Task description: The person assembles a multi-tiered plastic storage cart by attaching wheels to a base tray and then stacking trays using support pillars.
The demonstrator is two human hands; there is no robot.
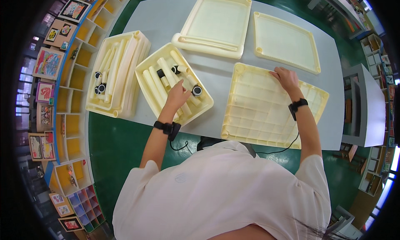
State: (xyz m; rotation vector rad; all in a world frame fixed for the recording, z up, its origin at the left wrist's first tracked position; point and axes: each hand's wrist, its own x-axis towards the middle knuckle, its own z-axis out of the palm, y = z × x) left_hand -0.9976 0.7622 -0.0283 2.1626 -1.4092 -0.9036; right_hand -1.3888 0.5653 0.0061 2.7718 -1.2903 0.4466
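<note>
1. Right side: the ribbed cream panel [260, 108] lies flat on the grey counter [217, 74], ribs up. No tube stands in the corners that show, so joining looks not yet begun.
2. The right hand [286, 78] is at this panel's far edge, fingers bent over the rim; whether it grips or merely rests there, I cannot tell.
3. The left hand [177, 96] reaches into the cream bin [205, 103] beside the panel, fingers partly curled among the parts. Whether it has hold of one is hidden.
4. Inside that bin, the long cream tubes [155, 85] and a black-and-white caster [196, 90] lie loose, so sorting or taking out seems barely started.
5. On the left, the nested cream bins [133, 79] carry a second set of tubes [114, 75] and casters [102, 88], also loose.
6. Beyond, the larger cream tray [218, 19] and the smaller cream tray [287, 42] lie flat, with nothing upright on them. Nearly everything appears left to do.
</note>
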